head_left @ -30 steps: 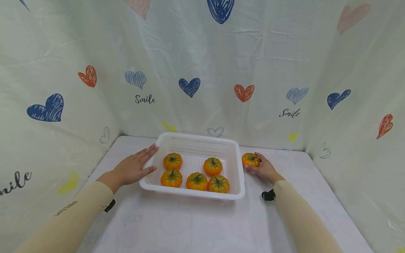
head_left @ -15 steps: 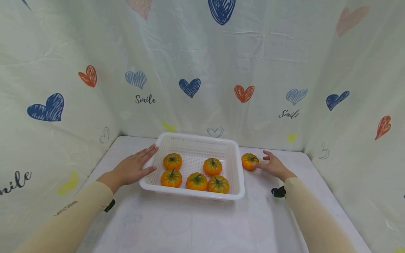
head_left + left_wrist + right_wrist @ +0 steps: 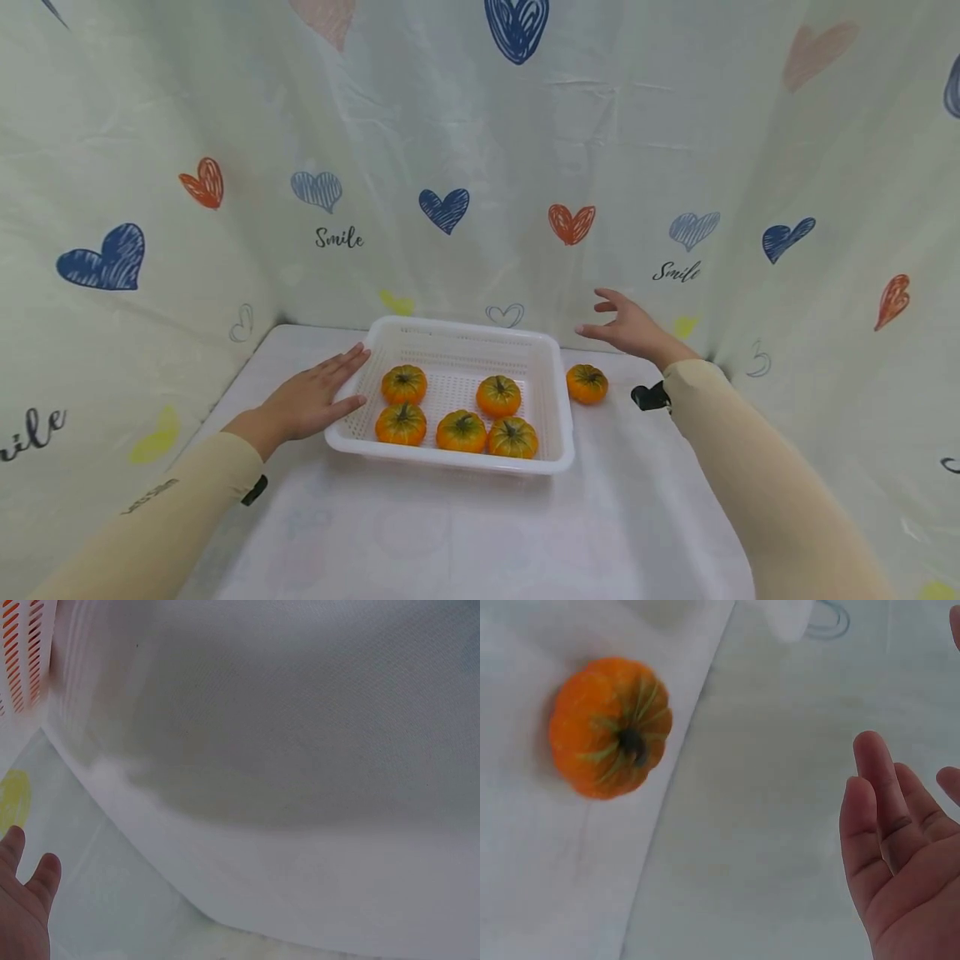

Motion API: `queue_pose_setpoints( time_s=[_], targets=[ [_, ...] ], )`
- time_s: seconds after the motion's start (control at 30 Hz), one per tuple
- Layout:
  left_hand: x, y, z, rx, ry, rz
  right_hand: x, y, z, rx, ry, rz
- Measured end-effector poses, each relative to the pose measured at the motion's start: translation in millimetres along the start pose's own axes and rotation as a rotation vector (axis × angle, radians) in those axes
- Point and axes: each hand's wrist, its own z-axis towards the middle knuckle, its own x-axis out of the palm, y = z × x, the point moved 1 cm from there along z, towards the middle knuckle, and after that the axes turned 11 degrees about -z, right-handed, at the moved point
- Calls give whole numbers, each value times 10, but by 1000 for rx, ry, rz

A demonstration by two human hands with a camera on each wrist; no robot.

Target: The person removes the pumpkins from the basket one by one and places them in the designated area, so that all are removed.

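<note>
My left hand [image 3: 311,396] lies with straight fingers on the left rim of a white plastic basket [image 3: 450,460]. Inside the basket sit several small orange pumpkins with green tops, among them a pumpkin [image 3: 498,396] toward the right and a pumpkin [image 3: 403,384] at the left. One more pumpkin [image 3: 587,384] stands on the table just outside the basket's right wall. Above and behind it, my right hand [image 3: 630,325] is raised with loosely spread fingers and nothing in them. The right wrist view shows that pumpkin [image 3: 611,727] well apart from the fingers [image 3: 874,780].
A white cloth covers the table [image 3: 420,533]. Behind it and on both sides hangs a pale curtain [image 3: 510,150] printed with hearts and words. The table's back edge runs close behind the basket.
My right hand has let go of the pumpkin beside the basket, then drawn away and risen above it. That pumpkin stays on the table. My left hand keeps its place on the rim.
</note>
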Motion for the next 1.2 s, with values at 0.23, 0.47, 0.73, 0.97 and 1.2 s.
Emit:
queue_pose_setpoints(
  time_s=[0.23,0.47,0.73,0.97,1.2],
  targets=[
    [-6,-12,-5,6,-2,8,172,639,97,-151,87,14],
    [-2,-20,-12,-6,3,20,476,1036,158,-203,175,-15],
    [10,3,2,-10,3,31,838,1161,167,-136,314,-60],
    [21,29,2,-10,2,29,1043,1158,102,-54,438,-13],
    [5,9,-2,-5,-1,20,1132,1148,98,-57,488,26]
  ],
)
